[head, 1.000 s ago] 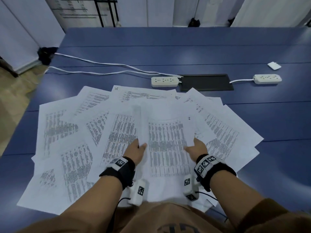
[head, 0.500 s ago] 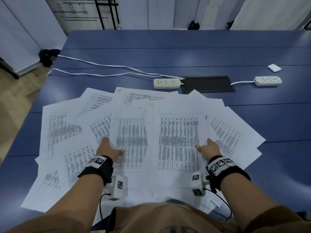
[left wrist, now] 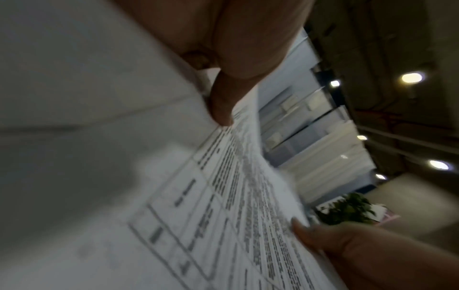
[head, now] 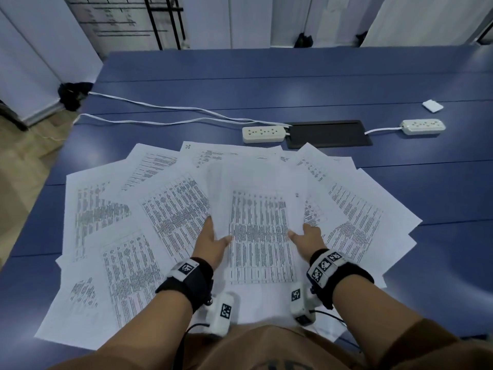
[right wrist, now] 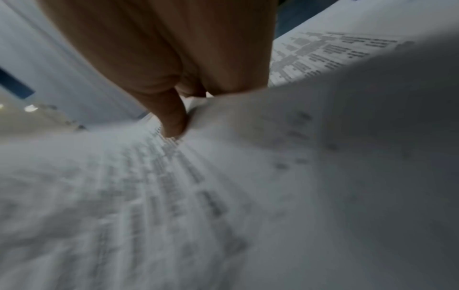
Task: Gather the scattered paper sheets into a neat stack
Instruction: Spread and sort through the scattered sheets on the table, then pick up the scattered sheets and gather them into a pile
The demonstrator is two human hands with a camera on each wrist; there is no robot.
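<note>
A blue table (head: 293,76) is seen from above, and the near half of it is covered by a fan of scattered paper sheets (head: 106,236), all printed with tables of small text and overlapping one another. The central sheet (head: 260,225) is taken here as the landmark. It lies on top of the fan, directly in front of the person, and its far end is blurred.

At the left edge of the central sheet the left hand (head: 210,241) is placed, with its thumb laid on the printed face and its fingers hidden under the paper, so that the sheet is pinched. At the right edge of the central sheet the right hand (head: 306,236) is set in the same way; in the right wrist view the thumb (right wrist: 171,117) is pressed on the page and the paper edge is gripped.

Beyond the central sheet a black panel (head: 329,133) is set flush in the table. A white power strip (head: 262,134) lies touching the panel's left end, and a second power strip (head: 422,126) lies to the right of the panel. Further beyond and to the right, a small white square (head: 432,106) is seen
</note>
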